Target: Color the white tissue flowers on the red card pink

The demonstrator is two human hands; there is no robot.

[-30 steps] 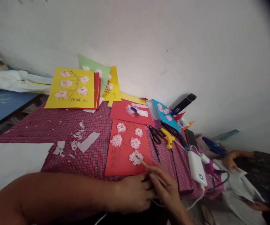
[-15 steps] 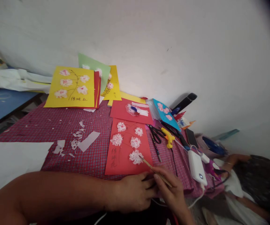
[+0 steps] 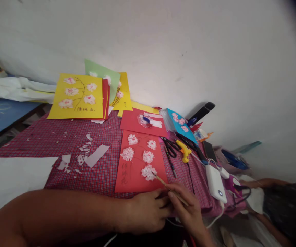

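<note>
A thin paintbrush [image 3: 160, 180] is pinched in my right hand [image 3: 189, 209]. Its tip touches the lowest right white-and-pink paper flower [image 3: 149, 172]. That flower is one of several on a red sheet [image 3: 140, 185] with drawn stems and handwritten characters. My left hand [image 3: 146, 211] lies just below the sheet's bottom edge, back upward. Its fingers reach loosely toward my right hand, partly hidden there, with nothing visible in them.
Black scissors [image 3: 172, 149], a yellow glue gun [image 3: 185, 151] and a white power bank [image 3: 216, 185] lie right of the sheet. Paper scraps [image 3: 97, 155] lie left; a yellow flower card [image 3: 77, 96] stands behind. A co-worker's arm [image 3: 257, 183] shows at right.
The brush tip stays at the same flower and my hands hardly move. At the right, the co-worker's arm and body have shifted slightly.
</note>
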